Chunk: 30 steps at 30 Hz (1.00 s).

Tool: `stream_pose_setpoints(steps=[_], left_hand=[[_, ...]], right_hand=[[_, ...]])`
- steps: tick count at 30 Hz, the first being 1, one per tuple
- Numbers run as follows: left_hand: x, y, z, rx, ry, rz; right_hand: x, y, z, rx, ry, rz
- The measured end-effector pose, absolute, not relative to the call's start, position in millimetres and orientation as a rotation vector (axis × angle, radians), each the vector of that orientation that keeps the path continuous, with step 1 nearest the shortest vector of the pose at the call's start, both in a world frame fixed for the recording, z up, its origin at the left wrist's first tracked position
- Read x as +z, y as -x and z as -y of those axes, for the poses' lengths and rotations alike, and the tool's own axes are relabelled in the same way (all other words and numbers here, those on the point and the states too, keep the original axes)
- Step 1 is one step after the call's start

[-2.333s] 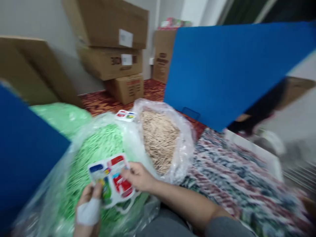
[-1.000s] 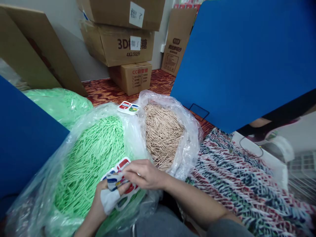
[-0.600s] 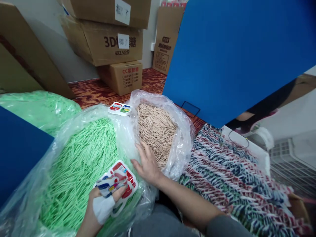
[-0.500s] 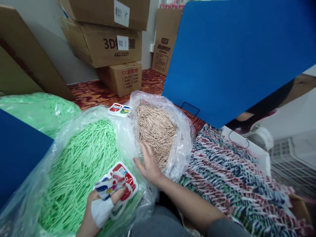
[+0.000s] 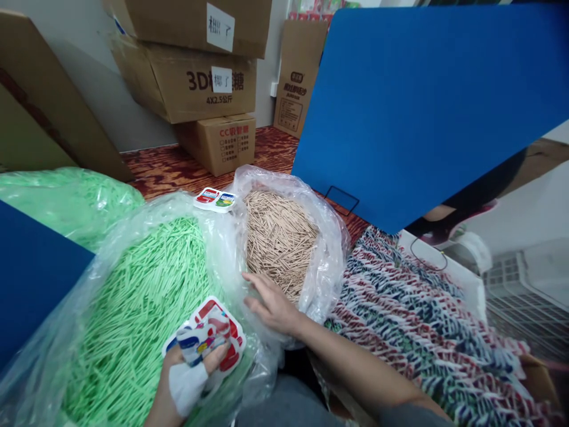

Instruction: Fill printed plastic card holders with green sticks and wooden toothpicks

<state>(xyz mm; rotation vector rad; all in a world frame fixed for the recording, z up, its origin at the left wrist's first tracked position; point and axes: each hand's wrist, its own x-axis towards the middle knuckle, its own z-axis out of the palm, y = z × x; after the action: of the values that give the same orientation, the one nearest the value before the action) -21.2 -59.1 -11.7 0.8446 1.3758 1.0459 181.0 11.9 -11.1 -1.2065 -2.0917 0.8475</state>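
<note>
My left hand (image 5: 189, 379), with a white wrap around its thumb base, is closed on a flat, rounded printed twin-cup candy pack (image 5: 212, 327) in red, white and blue. It hangs over an open clear bag of thin green sticks (image 5: 142, 296). My right hand (image 5: 273, 305) holds nothing, its fingers stretched out and slightly apart, at the near rim of a clear bag (image 5: 326, 267) of tan sticks (image 5: 280, 237). Whether its fingertips touch the plastic I cannot tell. A similar twin-cup pack (image 5: 214, 200) lies on the plastic between the two bags.
Stacked cardboard boxes (image 5: 213, 80) stand at the back. A blue board (image 5: 400, 107) leans at right, another blue panel (image 5: 35, 279) at left. Rows of red, blue and green printed packets (image 5: 413, 332) lie at right. A second bag of green sticks (image 5: 66, 201) sits behind.
My right hand has drawn back toward me and down, off the tan sticks to the bag's near edge. The pack in my left hand has turned and shifted slightly.
</note>
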Motion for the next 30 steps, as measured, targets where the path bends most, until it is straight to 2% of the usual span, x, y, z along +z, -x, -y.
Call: stream_pose_setpoints(steps=[5, 13, 17, 22, 26, 30], left_hand=[[-15.6, 20.8, 59.2, 0.988, -0.895, -1.365], [-15.3, 7.5, 55.4, 0.96, -1.038, -1.323], [-23.1, 15.9, 57.8, 0.935, -0.961, -1.307], [-24.1, 17.2, 63.2, 0.959, -0.897, -1.352], [-19.6, 12.1, 64.2, 0.931, -0.937, -1.355], [-20.3, 13.0, 61.8, 0.864, -1.016, -1.321]], right_hand=[[-22.0, -196.3, -8.1, 0.824, 1.303, 2.094], [-23.6, -200.0, -4.4, 0.849, 1.127, 2.392], [-10.0, -245.4, -35.6, 0.696, 1.37, 2.39], [-10.1, -296.6, -37.3, 0.495, 1.611, 2.762], [-9.5, -303.4, -14.3, 0.54, 1.715, 3.063], [-2.3, -286.0, -9.4, 0.44, 1.785, 3.048]])
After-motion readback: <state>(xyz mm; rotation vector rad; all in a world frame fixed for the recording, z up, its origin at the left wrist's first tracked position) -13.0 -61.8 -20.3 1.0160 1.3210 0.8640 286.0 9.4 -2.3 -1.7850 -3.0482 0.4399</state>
